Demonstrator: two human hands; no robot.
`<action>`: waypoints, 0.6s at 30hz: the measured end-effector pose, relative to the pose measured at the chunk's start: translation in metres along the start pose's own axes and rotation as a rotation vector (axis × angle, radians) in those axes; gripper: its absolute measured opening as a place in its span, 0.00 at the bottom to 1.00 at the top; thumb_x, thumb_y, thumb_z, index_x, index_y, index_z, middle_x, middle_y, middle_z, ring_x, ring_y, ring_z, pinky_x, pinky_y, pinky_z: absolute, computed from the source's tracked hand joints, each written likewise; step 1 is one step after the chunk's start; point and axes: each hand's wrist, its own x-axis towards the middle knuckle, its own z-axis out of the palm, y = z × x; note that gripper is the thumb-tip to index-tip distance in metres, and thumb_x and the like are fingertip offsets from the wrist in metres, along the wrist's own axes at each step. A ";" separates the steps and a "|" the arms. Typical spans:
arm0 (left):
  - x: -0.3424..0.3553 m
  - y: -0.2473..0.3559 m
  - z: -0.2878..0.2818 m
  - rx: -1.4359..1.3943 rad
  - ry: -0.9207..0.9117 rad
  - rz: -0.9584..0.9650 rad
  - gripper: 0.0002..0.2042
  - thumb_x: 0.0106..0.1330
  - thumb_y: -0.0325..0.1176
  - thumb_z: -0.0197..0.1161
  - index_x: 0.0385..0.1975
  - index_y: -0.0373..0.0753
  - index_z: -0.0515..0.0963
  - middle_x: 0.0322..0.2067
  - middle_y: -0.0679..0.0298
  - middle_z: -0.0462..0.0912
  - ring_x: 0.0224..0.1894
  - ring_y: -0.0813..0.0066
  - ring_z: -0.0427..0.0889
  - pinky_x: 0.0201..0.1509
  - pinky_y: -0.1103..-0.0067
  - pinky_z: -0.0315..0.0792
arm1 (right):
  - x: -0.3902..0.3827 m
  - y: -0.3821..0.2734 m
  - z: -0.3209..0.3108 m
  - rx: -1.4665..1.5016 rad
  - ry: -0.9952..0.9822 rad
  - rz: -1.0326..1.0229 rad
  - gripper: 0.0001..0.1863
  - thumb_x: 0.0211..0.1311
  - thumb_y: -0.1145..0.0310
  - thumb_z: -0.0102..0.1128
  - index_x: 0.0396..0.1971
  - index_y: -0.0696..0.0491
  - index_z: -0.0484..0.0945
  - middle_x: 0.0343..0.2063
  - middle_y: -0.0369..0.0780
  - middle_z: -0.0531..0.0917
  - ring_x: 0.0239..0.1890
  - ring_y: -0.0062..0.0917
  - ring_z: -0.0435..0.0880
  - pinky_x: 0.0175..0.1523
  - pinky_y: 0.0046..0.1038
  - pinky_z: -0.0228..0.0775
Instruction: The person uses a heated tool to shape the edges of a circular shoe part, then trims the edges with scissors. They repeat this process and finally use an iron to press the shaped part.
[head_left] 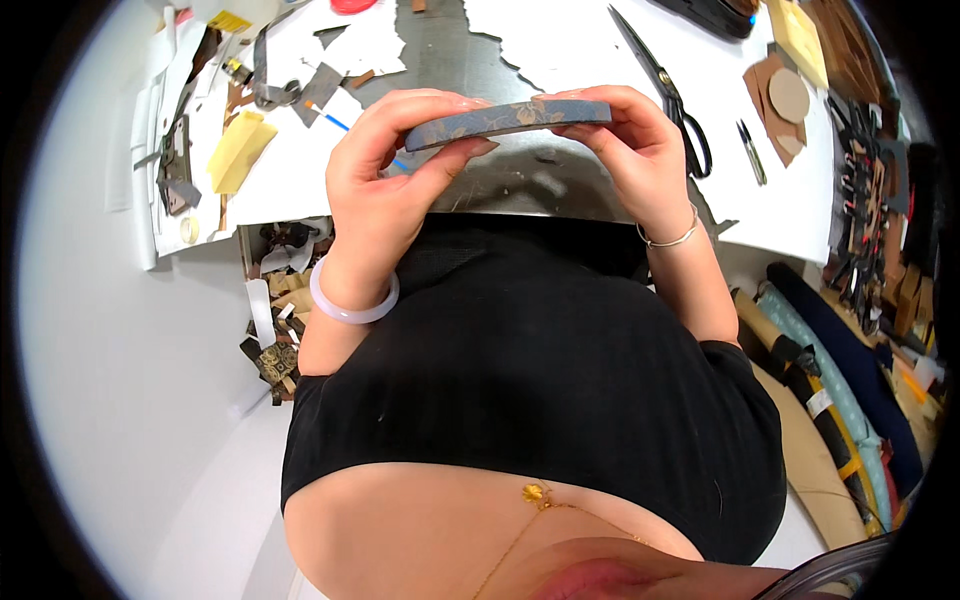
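Observation:
Both hands hold up a blue-grey piece with a tan floral pattern (508, 121), seen edge-on as a slim, slightly curved band; its full shape is hidden. My left hand (400, 150) pinches its left end, thumb below and fingers above. At the other end, my right hand (635, 140) grips it the same way. Beneath the piece lies a grey metal work surface (500, 185). Just left of my left hand rests a thin blue brush-like tool (330, 117), partly covered by that hand. Large black-handled scissors (668, 95) lie beyond my right hand.
Small pointed tweezers or snips (750, 152) and brown leather-like scraps (768, 90) lie at right. A yellow block (240, 150) and assorted scraps sit at left. Tools hang along the right side, above fabric rolls (815, 350). A scrap-filled bin (285, 310) is below the table's left part.

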 end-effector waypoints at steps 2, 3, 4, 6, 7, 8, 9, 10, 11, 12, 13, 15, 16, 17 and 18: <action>0.002 0.002 0.008 0.083 -0.018 0.034 0.16 0.52 0.16 0.73 0.42 0.35 0.83 0.43 0.60 0.86 0.42 0.70 0.86 0.49 0.78 0.78 | -0.005 0.005 -0.009 0.030 -0.041 0.000 0.18 0.67 0.88 0.50 0.55 0.62 0.74 0.56 0.50 0.80 0.60 0.37 0.81 0.61 0.33 0.78; 0.003 0.004 0.011 0.127 -0.021 0.053 0.15 0.52 0.16 0.73 0.39 0.35 0.83 0.42 0.60 0.86 0.41 0.70 0.85 0.47 0.79 0.77 | -0.008 0.006 -0.009 -0.027 0.004 -0.023 0.20 0.66 0.87 0.53 0.57 0.61 0.74 0.59 0.49 0.79 0.62 0.37 0.78 0.63 0.34 0.76; 0.006 0.007 0.014 0.171 -0.034 0.098 0.15 0.51 0.16 0.73 0.39 0.35 0.83 0.41 0.60 0.86 0.40 0.70 0.85 0.46 0.79 0.78 | -0.009 0.004 -0.006 -0.084 0.047 -0.046 0.21 0.65 0.86 0.55 0.58 0.60 0.73 0.61 0.49 0.77 0.64 0.37 0.76 0.64 0.34 0.74; 0.011 0.014 0.021 0.259 -0.046 0.188 0.15 0.51 0.17 0.73 0.39 0.36 0.84 0.39 0.61 0.86 0.39 0.69 0.85 0.44 0.79 0.78 | -0.010 0.003 -0.010 -0.259 0.047 -0.142 0.30 0.59 0.82 0.65 0.63 0.58 0.71 0.68 0.46 0.71 0.70 0.36 0.70 0.70 0.36 0.66; 0.012 0.018 0.022 0.279 -0.070 0.179 0.15 0.51 0.16 0.73 0.39 0.35 0.83 0.39 0.60 0.85 0.39 0.69 0.84 0.45 0.78 0.77 | -0.009 -0.002 -0.010 -0.362 0.035 -0.188 0.29 0.58 0.80 0.67 0.62 0.57 0.73 0.66 0.45 0.73 0.68 0.35 0.71 0.69 0.35 0.67; 0.011 0.023 0.023 0.300 -0.090 0.168 0.16 0.51 0.16 0.72 0.40 0.34 0.82 0.39 0.60 0.84 0.40 0.68 0.84 0.47 0.78 0.77 | -0.008 -0.011 -0.010 -0.463 0.019 -0.234 0.28 0.58 0.77 0.69 0.61 0.55 0.75 0.64 0.45 0.75 0.67 0.34 0.73 0.68 0.35 0.67; 0.011 0.027 0.023 0.322 -0.110 0.156 0.16 0.51 0.15 0.72 0.41 0.33 0.82 0.39 0.59 0.84 0.41 0.68 0.83 0.48 0.78 0.76 | -0.005 -0.019 -0.011 -0.564 0.002 -0.281 0.28 0.57 0.75 0.71 0.59 0.54 0.77 0.62 0.44 0.77 0.66 0.33 0.74 0.68 0.34 0.68; 0.011 0.030 0.024 0.340 -0.127 0.141 0.17 0.51 0.15 0.72 0.42 0.33 0.82 0.39 0.60 0.84 0.41 0.69 0.83 0.48 0.78 0.76 | -0.002 -0.022 -0.011 -0.611 -0.032 -0.339 0.27 0.56 0.76 0.71 0.58 0.54 0.78 0.60 0.44 0.78 0.61 0.35 0.79 0.64 0.32 0.71; 0.011 0.032 0.024 0.357 -0.144 0.128 0.18 0.50 0.15 0.72 0.43 0.33 0.82 0.39 0.60 0.84 0.41 0.69 0.83 0.49 0.78 0.76 | -0.001 -0.021 -0.012 -0.596 -0.072 -0.322 0.25 0.57 0.77 0.70 0.57 0.54 0.78 0.59 0.44 0.79 0.60 0.34 0.80 0.63 0.31 0.72; 0.011 0.033 0.025 0.373 -0.161 0.116 0.19 0.50 0.15 0.72 0.44 0.33 0.82 0.39 0.60 0.83 0.42 0.69 0.83 0.49 0.78 0.76 | -0.001 -0.020 -0.013 -0.582 -0.112 -0.306 0.23 0.58 0.78 0.68 0.55 0.55 0.79 0.58 0.43 0.79 0.58 0.33 0.81 0.62 0.31 0.74; 0.009 0.033 0.026 0.347 -0.132 0.099 0.19 0.51 0.15 0.72 0.44 0.33 0.81 0.40 0.60 0.83 0.43 0.69 0.83 0.50 0.78 0.76 | -0.001 -0.019 -0.014 -0.567 -0.151 -0.290 0.22 0.59 0.79 0.67 0.54 0.55 0.79 0.58 0.43 0.80 0.57 0.32 0.82 0.61 0.30 0.75; 0.008 0.031 0.027 0.294 -0.072 0.066 0.19 0.52 0.15 0.72 0.45 0.32 0.81 0.41 0.60 0.83 0.44 0.70 0.83 0.52 0.78 0.75 | -0.001 -0.012 -0.008 -0.403 -0.117 -0.219 0.19 0.61 0.81 0.63 0.52 0.56 0.78 0.56 0.43 0.81 0.55 0.31 0.83 0.60 0.28 0.76; 0.007 0.030 0.029 0.209 -0.011 0.031 0.18 0.51 0.16 0.73 0.44 0.33 0.81 0.40 0.61 0.84 0.43 0.70 0.83 0.50 0.78 0.76 | -0.002 -0.009 -0.004 -0.321 -0.100 -0.182 0.17 0.62 0.83 0.61 0.51 0.57 0.78 0.55 0.43 0.81 0.54 0.30 0.84 0.59 0.28 0.77; 0.007 0.028 0.033 0.121 0.046 0.000 0.18 0.51 0.17 0.74 0.43 0.35 0.82 0.39 0.62 0.84 0.41 0.71 0.84 0.48 0.78 0.77 | -0.004 -0.006 -0.001 -0.195 -0.081 -0.145 0.17 0.63 0.84 0.60 0.51 0.57 0.77 0.55 0.43 0.81 0.55 0.30 0.83 0.60 0.28 0.77; 0.006 0.026 0.034 0.033 0.102 -0.031 0.17 0.50 0.18 0.76 0.41 0.36 0.82 0.37 0.62 0.85 0.39 0.71 0.84 0.46 0.79 0.77 | -0.006 -0.003 0.003 -0.070 -0.062 -0.106 0.16 0.64 0.85 0.58 0.51 0.57 0.76 0.56 0.44 0.80 0.56 0.30 0.83 0.60 0.28 0.77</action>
